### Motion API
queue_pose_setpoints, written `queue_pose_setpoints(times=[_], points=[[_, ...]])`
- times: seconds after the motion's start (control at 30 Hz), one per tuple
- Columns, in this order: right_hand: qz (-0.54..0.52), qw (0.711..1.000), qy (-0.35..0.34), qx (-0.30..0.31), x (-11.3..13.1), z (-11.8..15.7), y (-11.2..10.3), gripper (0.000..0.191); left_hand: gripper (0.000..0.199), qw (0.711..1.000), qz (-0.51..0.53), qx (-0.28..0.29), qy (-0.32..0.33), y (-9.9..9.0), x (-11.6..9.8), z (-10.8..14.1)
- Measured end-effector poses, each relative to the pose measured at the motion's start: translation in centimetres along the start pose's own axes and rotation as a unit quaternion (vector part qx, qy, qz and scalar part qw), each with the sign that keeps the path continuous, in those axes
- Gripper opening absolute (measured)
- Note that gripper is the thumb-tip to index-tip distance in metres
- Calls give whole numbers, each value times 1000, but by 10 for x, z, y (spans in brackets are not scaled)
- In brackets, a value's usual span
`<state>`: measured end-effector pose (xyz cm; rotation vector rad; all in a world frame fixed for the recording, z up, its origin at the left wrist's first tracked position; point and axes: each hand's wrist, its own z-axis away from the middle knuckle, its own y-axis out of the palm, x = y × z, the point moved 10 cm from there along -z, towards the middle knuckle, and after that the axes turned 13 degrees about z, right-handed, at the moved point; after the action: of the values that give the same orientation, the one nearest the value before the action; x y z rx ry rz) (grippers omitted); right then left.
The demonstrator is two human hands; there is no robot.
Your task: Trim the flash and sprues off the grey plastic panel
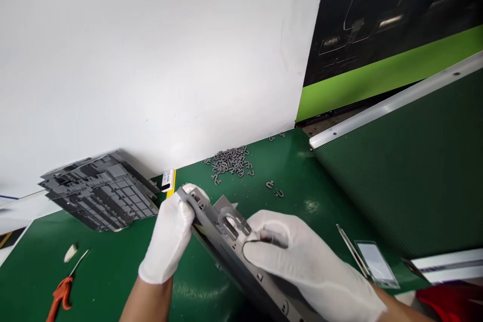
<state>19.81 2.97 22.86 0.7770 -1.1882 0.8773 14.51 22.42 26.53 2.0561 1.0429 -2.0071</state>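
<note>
With a stack of gridded grey plastic panels [101,188] left of the white-gloved left hand [169,234], that hand and the white-gloved right hand [298,256] pinch one long grey plastic panel [269,289], a heap of grey U-shaped plastic clips [231,160] lies loose beyond both, and a single such clip [243,224] beside the right seems already seated.

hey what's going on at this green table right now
Someone in white gloves is handling a long gray part over the green table. The left hand grips its far end; the right hand is by a U-shaped piece on it. A pile of similar pieces lies beyond, with gray panels at the left.
</note>
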Motion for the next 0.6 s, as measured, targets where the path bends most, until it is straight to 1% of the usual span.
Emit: queue_pose_setpoints(times=[0.07, 0.1, 0.17, 0.23, 0.3, 0.4, 0.43, 0.5, 0.6], points=[[16, 1000, -5, -2, -2, -1, 3, 15, 70, 1000, 22, -8, 18, -1, -5, 4], [21, 1000, -5, -5, -3, -1, 3, 15, 67, 998, 45, -22, 29, -3, -10, 7], [27, 1000, 0, -12, -5, -2, 5, 14, 66, 990, 104, -70, 55, -10, -21, 14], [27, 1000, 8, -8, -6, -2, 9, 14, 66, 979, 157, -101, 86, -13, -35, 23], [26, 1000, 11, 3, -7, -3, 14, 16, 56, 980, 137, -97, 106, -11, -50, 30], [40, 999, 10, 5, -7, -3, 18, 18, 30, 989, 49, -74, 122, -6, -65, 36], [45, 999, 8, 3, -7, -3, 19, 18, 24, 989, 34, -68, 128, -6, -68, 37], [46, 999, 6, 1, -8, -2, 19, 20, 21, 988, 30, -56, 142, -7, -71, 37], [38, 999, 11, 2, -11, -3, 21, 24, 25, 989, 26, -23, 147, -5, -70, 34]])
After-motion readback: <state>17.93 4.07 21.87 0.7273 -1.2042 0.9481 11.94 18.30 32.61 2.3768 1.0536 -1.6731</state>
